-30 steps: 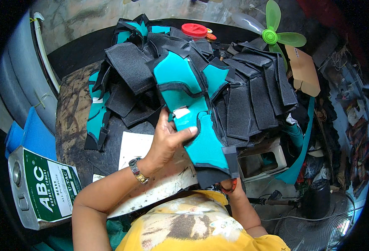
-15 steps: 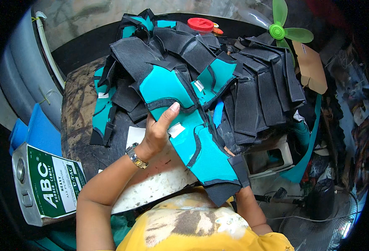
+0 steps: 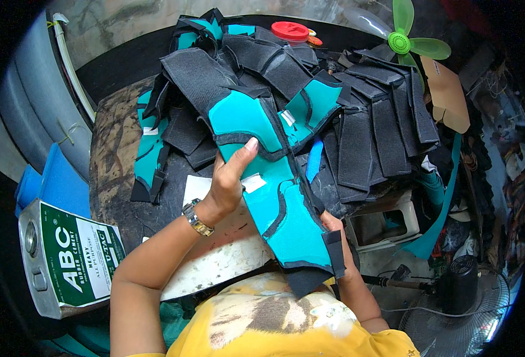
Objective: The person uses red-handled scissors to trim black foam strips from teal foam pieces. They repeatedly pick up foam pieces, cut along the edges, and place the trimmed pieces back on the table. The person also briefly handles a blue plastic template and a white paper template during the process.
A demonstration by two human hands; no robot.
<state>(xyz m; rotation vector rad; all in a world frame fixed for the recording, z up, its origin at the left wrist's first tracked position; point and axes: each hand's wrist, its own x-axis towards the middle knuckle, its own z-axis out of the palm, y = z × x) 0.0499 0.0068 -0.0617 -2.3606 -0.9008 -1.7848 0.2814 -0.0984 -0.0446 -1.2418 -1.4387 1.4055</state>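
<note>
The biggest thing in front of me is the round dark worktable (image 3: 116, 172), stained and worn, and it carries a large heap of black hook-and-loop straps and teal foam pieces (image 3: 346, 113) that fills it from 10 o'clock to 3 o'clock. I judge that this heap is the finished or waiting stock, so much of the work is already behind me, but I cannot tell which pieces are done and which are not. At 6 o'clock from the heap, close to my chest, I hold one long teal neoprene brace with black edging (image 3: 274, 202), lying slanted over the white board (image 3: 215, 262) at the table edge. My left hand (image 3: 230, 181) lies on top of it, fingers pressing the teal surface near a small white label, the thumb pointing up toward the heap. My right hand (image 3: 343, 241) is mostly hidden under the lower end of the brace; it seems to support it from below, but I cannot tell how the fingers are closed. For containers: at 8 o'clock stands a rectangular metal can with green and white label (image 3: 66, 259), its cap closed, so its content is not visible. At 4 o'clock is a white open plastic box (image 3: 381, 223), which looks dark and nearly empty inside. At 12 o'clock, behind the heap, a round red lid (image 3: 290, 31) shows; what it covers is hidden.
</note>
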